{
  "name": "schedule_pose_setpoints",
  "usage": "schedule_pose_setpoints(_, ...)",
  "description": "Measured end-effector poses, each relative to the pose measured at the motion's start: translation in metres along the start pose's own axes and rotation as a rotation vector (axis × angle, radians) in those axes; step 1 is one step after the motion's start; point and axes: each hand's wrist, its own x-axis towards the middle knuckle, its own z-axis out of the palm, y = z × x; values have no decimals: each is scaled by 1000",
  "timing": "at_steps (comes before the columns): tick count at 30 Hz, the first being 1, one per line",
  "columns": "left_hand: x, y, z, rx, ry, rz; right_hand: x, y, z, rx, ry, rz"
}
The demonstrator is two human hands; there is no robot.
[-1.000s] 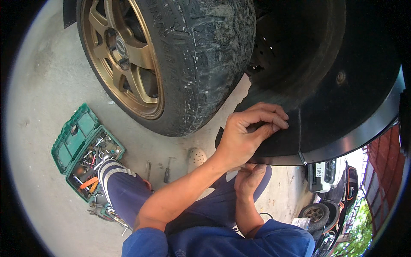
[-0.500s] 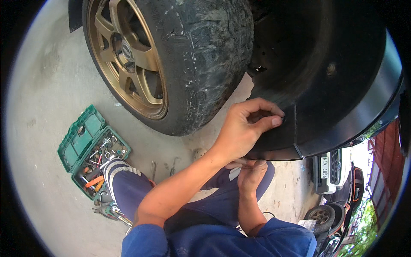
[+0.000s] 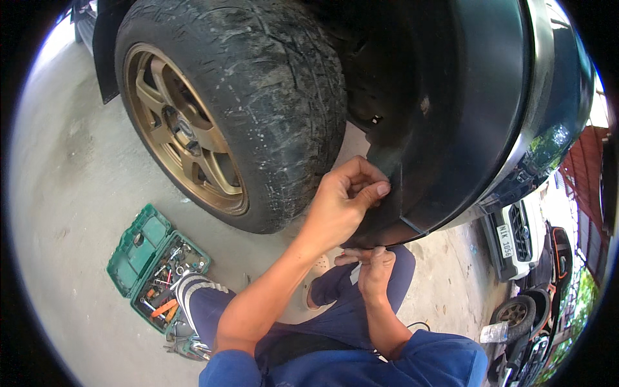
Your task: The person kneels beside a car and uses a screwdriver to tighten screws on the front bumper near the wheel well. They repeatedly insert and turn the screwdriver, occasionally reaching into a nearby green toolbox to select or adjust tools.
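My left hand (image 3: 348, 200) has thumb and curled fingers pinched against the black wheel-arch panel (image 3: 464, 129), just left of a vertical seam (image 3: 401, 197); anything between the fingertips is too small to make out. Below it, my right hand (image 3: 374, 271) is at the panel's lower edge, thumb raised to the lip and fingers stretched leftward beneath it. Left of both stands a large muddy tyre (image 3: 284, 97) on a bronze alloy wheel (image 3: 187, 135).
An open green toolbox (image 3: 138, 245) full of tools lies on the concrete floor (image 3: 71, 193) beside my striped-trousered knee (image 3: 203, 300). Loose tools (image 3: 184, 342) lie below it. At right are a parked white vehicle (image 3: 512, 242), a spare-looking wheel (image 3: 512, 316) and a red roof (image 3: 583, 158).
The view has shifted, showing more of the dark bodywork at right and the toolbox lower. My left hand stays pinched beside the seam, and my right hand stays under the lip.
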Motion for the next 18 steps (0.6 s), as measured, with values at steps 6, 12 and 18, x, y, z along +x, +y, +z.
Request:
schedule_pose_setpoints(6,7,-5,-1,106,-12,146,4,14,-8,-62,83,-82)
schedule_pose_setpoints(12,-33,0,-35,141,-29,225,1,2,-7,-80,17,-47)
schedule_pose_setpoints(18,-131,3,-158,672,-278,-432,-1,-3,9,-309,-468,-141)
